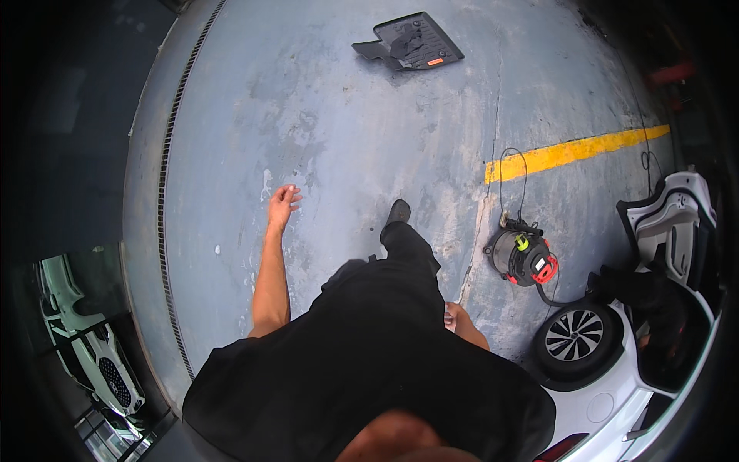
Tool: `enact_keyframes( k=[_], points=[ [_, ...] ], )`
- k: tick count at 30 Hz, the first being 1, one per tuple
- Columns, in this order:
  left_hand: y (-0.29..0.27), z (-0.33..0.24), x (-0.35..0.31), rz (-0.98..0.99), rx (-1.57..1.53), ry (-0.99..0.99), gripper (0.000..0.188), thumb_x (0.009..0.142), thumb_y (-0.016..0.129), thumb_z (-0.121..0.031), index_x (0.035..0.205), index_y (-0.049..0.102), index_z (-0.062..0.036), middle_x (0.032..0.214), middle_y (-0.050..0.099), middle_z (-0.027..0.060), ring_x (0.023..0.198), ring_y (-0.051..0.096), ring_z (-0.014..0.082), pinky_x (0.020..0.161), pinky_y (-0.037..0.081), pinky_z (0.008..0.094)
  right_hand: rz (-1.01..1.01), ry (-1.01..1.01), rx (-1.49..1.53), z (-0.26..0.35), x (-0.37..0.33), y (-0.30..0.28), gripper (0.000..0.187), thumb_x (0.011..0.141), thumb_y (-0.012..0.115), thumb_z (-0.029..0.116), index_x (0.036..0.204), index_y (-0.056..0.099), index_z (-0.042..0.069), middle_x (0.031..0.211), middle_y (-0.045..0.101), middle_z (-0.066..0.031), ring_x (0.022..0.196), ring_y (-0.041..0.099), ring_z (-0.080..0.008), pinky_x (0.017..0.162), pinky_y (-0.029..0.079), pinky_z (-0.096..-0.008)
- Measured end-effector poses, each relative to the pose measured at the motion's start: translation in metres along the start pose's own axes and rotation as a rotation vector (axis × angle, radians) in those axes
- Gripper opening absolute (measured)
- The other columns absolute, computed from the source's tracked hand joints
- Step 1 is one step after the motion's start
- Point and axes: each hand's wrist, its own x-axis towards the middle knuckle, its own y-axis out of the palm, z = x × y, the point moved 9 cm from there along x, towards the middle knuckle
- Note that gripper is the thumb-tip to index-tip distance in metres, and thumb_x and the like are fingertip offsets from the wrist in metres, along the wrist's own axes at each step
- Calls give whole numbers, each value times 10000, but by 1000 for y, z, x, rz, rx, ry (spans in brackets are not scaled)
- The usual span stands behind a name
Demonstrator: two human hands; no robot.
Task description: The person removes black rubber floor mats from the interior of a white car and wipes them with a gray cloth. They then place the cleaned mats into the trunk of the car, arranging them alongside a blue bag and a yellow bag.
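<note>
My left hand (285, 204) is held out over the floor at the left with nothing in it, its fingers loosely spread. Low beside my right hip is my right hand (450, 316); my clothing covers part of it, and its fingers do not show well enough to tell whether they hold anything. One dark shoe (397, 212) is stepped forward on the floor. A black car floor mat (431, 42) with a small red-orange label lies farther ahead, out of reach of both hands.
To the right stands a drum vacuum cleaner (514, 256) with red parts, its cable and hose (548, 299) on the floor. Beyond it is a white car (596, 412) with a door open and a dark-clothed person (650, 300) at the opening. A drain grate (164, 165) runs along the left.
</note>
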Motion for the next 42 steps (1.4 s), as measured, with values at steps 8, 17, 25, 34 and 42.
enact_keyframes(
  k=[8,17,25,34,42],
  points=[
    [97,106,47,12,74,-548,379,995,598,-367,1204,618,-51,1114,702,85,913,697,224,711,569,398,-134,-711,67,556,-145,-58,345,944,605,315,1242,603,140,1146,690,-57,954,664,-228,771,537,-429],
    [187,93,166,120,135,-1051,378,999,539,-385,1179,621,-63,1109,656,83,935,655,257,762,558,492,-179,-978,-216,917,-311,-43,440,922,680,188,1344,586,106,1087,700,-44,906,677,-161,741,534,-327],
    [261,-193,580,-154,120,-276,389,951,657,-350,1135,679,-8,999,718,93,895,669,197,718,555,344,-344,-1035,-810,1091,-282,-22,585,816,769,201,1348,572,58,1138,703,-167,931,709,-295,868,548,-401],
    [381,-114,947,-49,621,-241,657,943,637,-438,1379,500,33,1257,649,243,1188,625,348,1023,474,410,-514,-1436,-1151,1504,-111,110,793,757,698,-21,1473,431,191,1486,437,-145,1330,470,-380,1055,454,-489],
    [436,55,1131,-237,183,-239,866,958,622,-509,1495,287,83,1324,577,301,1177,611,350,1020,463,395,-714,-1761,-1797,1723,103,173,480,909,662,124,1365,541,208,1441,532,-44,1345,481,-327,1135,389,-463]
  ],
)
